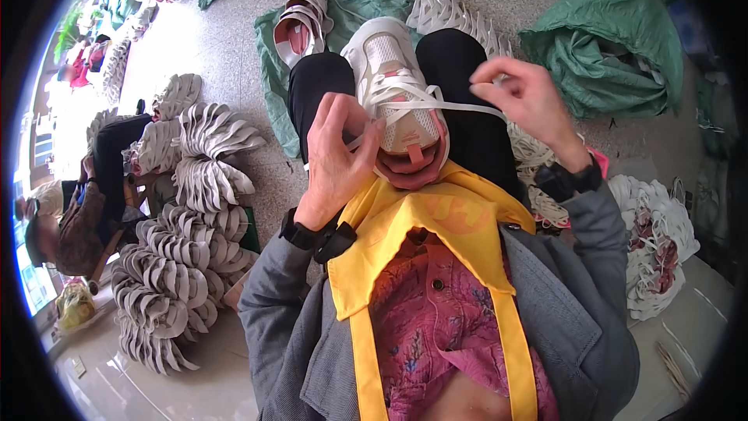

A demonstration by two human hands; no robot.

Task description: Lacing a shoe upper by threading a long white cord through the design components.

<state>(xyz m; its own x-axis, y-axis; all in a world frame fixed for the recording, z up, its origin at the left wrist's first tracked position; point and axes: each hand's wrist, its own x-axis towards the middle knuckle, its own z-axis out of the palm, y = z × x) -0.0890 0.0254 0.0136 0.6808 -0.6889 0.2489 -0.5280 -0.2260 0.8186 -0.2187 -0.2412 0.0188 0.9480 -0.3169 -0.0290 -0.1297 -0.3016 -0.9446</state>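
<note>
A white sneaker (382,45) with pink lining and a pink heel loop rests between my knees, its toe pointing away from me. White shoelaces (405,96) cross over its tongue. One lace runs taut to the right, toward my right hand (534,101), whose fingers are curled closed around it; the exact grip point is partly hidden. My left hand (336,157) is beside the shoe's left collar, thumb and fingers pinched on another stretch of lace. A yellow apron (436,222) covers my lap below the heel.
Stacked white shoe parts (175,265) stand in rows at left, where another person (74,234) sits. Finished-looking shoes (300,27) lie on green sheeting (269,70) ahead. A green sack (604,47) sits at far right. Bundled laces (545,195) and more white pieces (650,234) lie at right.
</note>
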